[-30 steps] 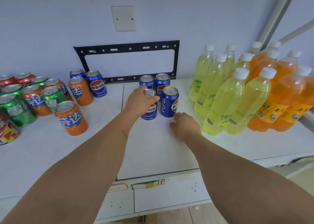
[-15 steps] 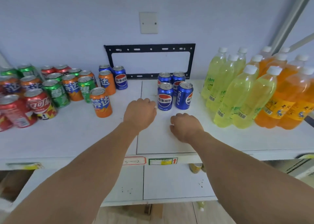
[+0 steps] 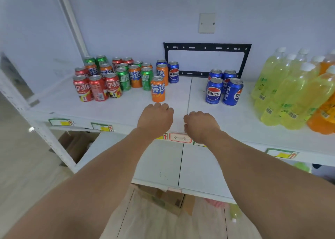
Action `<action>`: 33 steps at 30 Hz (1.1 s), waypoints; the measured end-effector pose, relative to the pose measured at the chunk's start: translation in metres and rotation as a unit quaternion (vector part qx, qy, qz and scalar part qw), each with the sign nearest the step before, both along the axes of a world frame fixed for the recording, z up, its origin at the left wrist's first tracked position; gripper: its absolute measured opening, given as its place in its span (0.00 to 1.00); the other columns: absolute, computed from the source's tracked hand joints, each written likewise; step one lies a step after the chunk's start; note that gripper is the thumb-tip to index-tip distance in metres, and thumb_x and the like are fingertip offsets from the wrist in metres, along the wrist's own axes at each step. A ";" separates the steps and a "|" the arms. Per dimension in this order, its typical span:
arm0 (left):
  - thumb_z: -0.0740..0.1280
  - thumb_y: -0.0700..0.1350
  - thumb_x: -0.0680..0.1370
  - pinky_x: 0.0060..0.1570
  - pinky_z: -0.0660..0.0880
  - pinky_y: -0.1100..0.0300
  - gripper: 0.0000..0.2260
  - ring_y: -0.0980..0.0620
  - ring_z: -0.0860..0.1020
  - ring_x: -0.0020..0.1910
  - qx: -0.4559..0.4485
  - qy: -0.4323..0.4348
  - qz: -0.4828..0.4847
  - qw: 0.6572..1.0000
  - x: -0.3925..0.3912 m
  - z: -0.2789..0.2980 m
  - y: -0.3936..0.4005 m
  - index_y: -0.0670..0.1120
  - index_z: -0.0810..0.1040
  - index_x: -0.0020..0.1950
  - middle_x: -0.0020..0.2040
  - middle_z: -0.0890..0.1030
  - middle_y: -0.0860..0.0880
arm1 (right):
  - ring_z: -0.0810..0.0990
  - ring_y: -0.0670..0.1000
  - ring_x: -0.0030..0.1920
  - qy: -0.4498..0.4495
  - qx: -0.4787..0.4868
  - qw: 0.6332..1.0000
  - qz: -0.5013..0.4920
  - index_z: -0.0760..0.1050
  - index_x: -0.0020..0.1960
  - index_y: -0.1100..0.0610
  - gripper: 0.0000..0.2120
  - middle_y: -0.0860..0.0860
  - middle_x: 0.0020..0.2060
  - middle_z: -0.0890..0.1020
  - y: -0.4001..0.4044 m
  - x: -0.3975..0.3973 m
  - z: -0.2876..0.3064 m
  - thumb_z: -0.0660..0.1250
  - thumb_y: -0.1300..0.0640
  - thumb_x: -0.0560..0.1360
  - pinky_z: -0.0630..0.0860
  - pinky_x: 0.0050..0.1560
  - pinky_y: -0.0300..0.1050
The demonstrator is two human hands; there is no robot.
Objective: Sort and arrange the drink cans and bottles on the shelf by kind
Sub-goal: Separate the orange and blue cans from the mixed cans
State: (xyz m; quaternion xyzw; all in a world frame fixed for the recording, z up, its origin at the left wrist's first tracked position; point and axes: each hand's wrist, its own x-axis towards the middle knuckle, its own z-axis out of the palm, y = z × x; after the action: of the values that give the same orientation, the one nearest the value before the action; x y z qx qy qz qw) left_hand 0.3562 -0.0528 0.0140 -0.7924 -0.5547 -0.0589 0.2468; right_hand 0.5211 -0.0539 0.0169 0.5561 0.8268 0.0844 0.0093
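On the white shelf (image 3: 126,110) stands a mixed cluster of red, green and orange cans (image 3: 112,77) at the left, with two blue Pepsi cans (image 3: 173,72) at its right end. One orange can (image 3: 158,91) stands alone in front. Several blue Pepsi cans (image 3: 223,88) are grouped right of centre. Yellow bottles (image 3: 290,92) and orange bottles (image 3: 324,119) fill the far right. My left hand (image 3: 155,116) hovers just in front of the lone orange can, fingers curled, holding nothing. My right hand (image 3: 199,124) is beside it near the shelf's front edge, also curled and holding nothing.
A black metal bracket (image 3: 206,59) is fixed to the wall behind the cans. A lower shelf (image 3: 163,162) lies beneath, with cardboard boxes (image 3: 163,199) under it. A white upright post (image 3: 36,122) stands at the left.
My left hand has let go of the blue can and pulled back toward the shelf's front; the view has swung left, bringing the whole mixed can cluster into sight.
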 end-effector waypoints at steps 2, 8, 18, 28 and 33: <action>0.64 0.45 0.78 0.35 0.63 0.56 0.07 0.46 0.78 0.41 -0.006 0.001 0.006 1.000 -0.018 0.005 -0.005 0.46 0.81 0.46 0.41 0.80 0.48 | 0.76 0.55 0.56 0.001 0.009 1.000 0.006 0.73 0.62 0.55 0.13 0.54 0.56 0.77 -0.003 -0.016 0.005 0.55 0.53 0.82 0.65 0.46 0.47; 0.71 0.44 0.73 0.32 0.62 0.57 0.05 0.45 0.78 0.34 0.032 -0.020 -0.002 0.999 -0.069 0.008 0.001 0.45 0.80 0.38 0.34 0.79 0.47 | 0.76 0.54 0.53 0.000 0.024 1.000 -0.005 0.73 0.62 0.55 0.13 0.53 0.53 0.77 0.004 -0.065 0.010 0.54 0.53 0.82 0.68 0.46 0.46; 0.56 0.49 0.83 0.39 0.67 0.55 0.15 0.46 0.77 0.51 0.004 -0.129 0.002 0.992 -0.130 0.003 0.036 0.46 0.79 0.59 0.53 0.80 0.47 | 0.76 0.55 0.57 0.067 0.004 0.993 -0.094 0.72 0.65 0.54 0.16 0.53 0.57 0.78 0.029 -0.119 0.007 0.54 0.50 0.82 0.73 0.52 0.48; 0.71 0.58 0.75 0.68 0.68 0.50 0.37 0.47 0.69 0.72 -0.227 -0.536 0.018 0.813 -0.103 -0.011 0.118 0.48 0.58 0.79 0.75 0.67 0.47 | 0.79 0.53 0.56 0.348 0.026 0.910 -0.225 0.71 0.68 0.52 0.23 0.51 0.59 0.80 0.115 -0.105 0.030 0.58 0.40 0.80 0.75 0.49 0.47; 0.77 0.46 0.72 0.59 0.68 0.60 0.39 0.55 0.72 0.63 -0.276 -0.667 0.001 0.692 -0.075 -0.022 0.165 0.49 0.60 0.77 0.68 0.71 0.53 | 0.77 0.51 0.56 0.502 -0.028 0.831 -0.238 0.69 0.70 0.53 0.26 0.51 0.63 0.78 0.183 -0.089 0.033 0.60 0.38 0.79 0.71 0.48 0.45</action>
State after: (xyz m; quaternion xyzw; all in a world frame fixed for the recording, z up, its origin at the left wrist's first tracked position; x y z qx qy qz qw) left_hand 0.2811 0.1126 -0.0083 -0.5760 -0.5658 -0.4159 -0.4185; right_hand 0.4321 0.1288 0.0495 0.7011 0.5613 -0.2348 -0.3717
